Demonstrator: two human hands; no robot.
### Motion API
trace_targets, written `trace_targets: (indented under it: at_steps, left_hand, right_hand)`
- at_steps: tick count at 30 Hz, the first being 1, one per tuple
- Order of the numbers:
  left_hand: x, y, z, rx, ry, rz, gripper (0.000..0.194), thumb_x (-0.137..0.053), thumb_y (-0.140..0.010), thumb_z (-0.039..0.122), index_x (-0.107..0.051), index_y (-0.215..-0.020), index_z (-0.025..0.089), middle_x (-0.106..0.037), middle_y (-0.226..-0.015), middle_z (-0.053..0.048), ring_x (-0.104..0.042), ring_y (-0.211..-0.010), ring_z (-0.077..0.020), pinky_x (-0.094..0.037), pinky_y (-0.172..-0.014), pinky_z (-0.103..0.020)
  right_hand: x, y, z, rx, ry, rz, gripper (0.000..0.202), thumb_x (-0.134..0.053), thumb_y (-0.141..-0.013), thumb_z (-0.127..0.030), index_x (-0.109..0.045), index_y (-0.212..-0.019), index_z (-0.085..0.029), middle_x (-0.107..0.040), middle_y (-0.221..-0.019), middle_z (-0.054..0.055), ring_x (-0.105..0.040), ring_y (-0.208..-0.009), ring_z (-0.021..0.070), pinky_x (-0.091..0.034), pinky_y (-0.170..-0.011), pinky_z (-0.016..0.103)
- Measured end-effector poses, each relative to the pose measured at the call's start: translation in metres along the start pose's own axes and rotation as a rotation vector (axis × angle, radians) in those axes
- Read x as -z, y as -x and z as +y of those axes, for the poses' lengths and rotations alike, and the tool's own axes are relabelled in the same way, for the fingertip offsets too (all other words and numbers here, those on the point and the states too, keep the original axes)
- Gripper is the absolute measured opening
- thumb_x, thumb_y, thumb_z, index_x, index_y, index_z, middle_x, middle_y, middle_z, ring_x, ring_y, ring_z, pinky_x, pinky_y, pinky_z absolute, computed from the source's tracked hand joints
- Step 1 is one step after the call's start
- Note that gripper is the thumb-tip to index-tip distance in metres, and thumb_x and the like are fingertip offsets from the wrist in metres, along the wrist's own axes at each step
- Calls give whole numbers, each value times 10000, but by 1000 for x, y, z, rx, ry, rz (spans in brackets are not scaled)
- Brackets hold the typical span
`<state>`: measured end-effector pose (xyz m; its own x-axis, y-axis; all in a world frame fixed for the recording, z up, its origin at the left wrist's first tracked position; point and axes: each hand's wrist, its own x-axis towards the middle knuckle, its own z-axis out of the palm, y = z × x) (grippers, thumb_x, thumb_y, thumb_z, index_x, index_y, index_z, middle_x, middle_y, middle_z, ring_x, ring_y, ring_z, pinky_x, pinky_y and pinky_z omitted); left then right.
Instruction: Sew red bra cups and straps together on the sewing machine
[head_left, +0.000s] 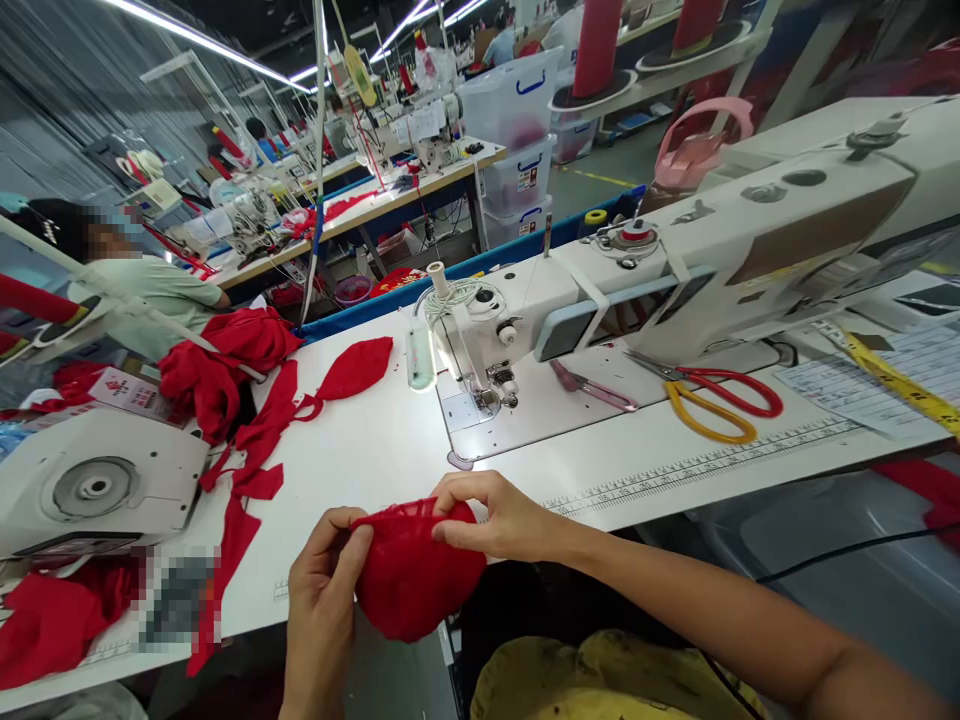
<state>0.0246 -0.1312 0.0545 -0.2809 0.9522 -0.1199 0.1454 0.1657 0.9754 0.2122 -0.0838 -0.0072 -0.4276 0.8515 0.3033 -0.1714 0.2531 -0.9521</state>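
Note:
A rounded piece of red fabric (420, 585) hangs at the front edge of the white sewing table, its upper edge stretched between my two hands. My left hand (326, 580) pinches its left corner between thumb and forefinger. On the right, my right hand (495, 520) grips the same edge, thumb in front and fingers behind. Beyond the hands stands a white sewing machine (480, 310) with its needle area lit. Another red fabric piece (358, 368), leaf-shaped, lies flat on the table to the left of the needle, joined to a trail of red cloth.
Right of the needle lie thread snips (592, 388) and scissors (712, 400) with red and yellow handles. A tape measure (900, 385) crosses a paper sheet. Red cloth (225, 360) heaps up at left near a second machine head (105, 480). A person (142, 290) sits beyond.

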Motion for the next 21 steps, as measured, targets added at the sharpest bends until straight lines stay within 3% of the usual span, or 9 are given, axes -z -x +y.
trace_targets:
  at_steps: [8,18,21]
  left_hand:
    - [21,-18,-29,0,36,40,319,-776,-751,463,-630,-874,208,-593,-819,16,-495,-692,-134,-426,-583,-206]
    - [8,-21,-34,6,49,16,358,-777,-732,503,-624,-861,207,-618,-787,2,-543,-711,-159,-466,-607,-226]
    - [1,-18,-32,13,39,-25,352,-767,-745,510,-629,-856,205,-614,-783,3,-529,-688,-145,-446,-584,-212]
  right_hand:
    - [-11,4,6,-62,44,176,76,-614,-815,-192,-645,-748,-177,-696,-813,10,-613,-750,138,-502,-704,287]
    - [-6,9,10,-24,210,263,63,-579,-813,-179,-591,-753,-189,-625,-711,-24,-563,-653,115,-465,-628,252]
    - [-2,11,10,-34,252,248,52,-558,-846,-174,-594,-879,-193,-613,-752,-20,-571,-694,120,-477,-682,258]
